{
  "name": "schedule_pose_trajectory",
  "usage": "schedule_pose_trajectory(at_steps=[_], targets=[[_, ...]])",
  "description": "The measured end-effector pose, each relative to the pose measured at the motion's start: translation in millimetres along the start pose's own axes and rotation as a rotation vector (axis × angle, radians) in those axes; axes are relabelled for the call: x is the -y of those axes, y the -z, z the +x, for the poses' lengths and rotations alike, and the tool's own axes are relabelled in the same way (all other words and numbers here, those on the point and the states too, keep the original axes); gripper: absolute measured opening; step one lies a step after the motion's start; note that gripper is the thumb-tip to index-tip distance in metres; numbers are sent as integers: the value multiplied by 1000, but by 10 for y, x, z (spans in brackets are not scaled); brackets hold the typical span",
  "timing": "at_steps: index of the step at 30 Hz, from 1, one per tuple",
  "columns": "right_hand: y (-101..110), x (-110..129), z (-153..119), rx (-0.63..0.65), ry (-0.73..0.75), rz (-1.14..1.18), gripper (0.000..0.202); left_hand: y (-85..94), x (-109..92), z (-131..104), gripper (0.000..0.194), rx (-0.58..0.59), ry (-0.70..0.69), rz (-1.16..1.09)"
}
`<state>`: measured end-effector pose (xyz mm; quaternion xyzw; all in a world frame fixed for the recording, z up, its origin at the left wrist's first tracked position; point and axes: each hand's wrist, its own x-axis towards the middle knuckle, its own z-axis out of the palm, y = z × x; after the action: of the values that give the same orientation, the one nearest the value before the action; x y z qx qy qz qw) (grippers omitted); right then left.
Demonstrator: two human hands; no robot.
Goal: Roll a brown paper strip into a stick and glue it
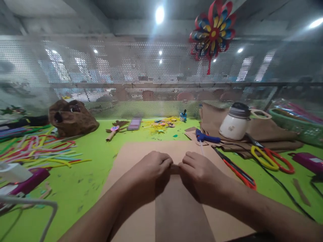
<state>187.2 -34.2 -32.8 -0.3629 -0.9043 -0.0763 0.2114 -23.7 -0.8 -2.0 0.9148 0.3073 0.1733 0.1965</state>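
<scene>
A long strip of brown paper [183, 211] lies on a tan board [136, 151] in the middle of the table. Its far end is rolled or folded into a narrow edge. My left hand [155, 164] pinches the left end of that edge, fingers closed. On the right end, my right hand [195, 168] grips it the same way. A short stretch of the edge shows between the two hands. Just beyond my right hand rests a blue glue gun [208, 137] with a pale stick.
Orange-handled scissors [280, 161], a black and orange cutter [238, 173], a white jar [234, 122] on folded brown paper and a green basket [287, 124] are at the right. Coloured pipe cleaners [50, 151], a brown bag [72, 119] and a power strip [32, 179] lie left.
</scene>
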Motion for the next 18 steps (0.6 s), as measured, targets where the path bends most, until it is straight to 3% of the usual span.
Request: schedule_pose_trajectory(at_steps=[3,6,10,13,18], targets=[[60,68,0,-9,69,-6,17,33,45,61,26,138,126,-40],[62,65,-23,-75,98,-40,19,61,88,124,30,245,169,-248],[-31,16,-52,-266,144,-98,20,-9,56,118,37,232,200,-590],[-106,1,-49,-307,142,-81,18,-89,-22,78,41,192,246,-687],[-107,16,-5,-310,-78,207,16,-85,-100,40,38,138,321,-693]])
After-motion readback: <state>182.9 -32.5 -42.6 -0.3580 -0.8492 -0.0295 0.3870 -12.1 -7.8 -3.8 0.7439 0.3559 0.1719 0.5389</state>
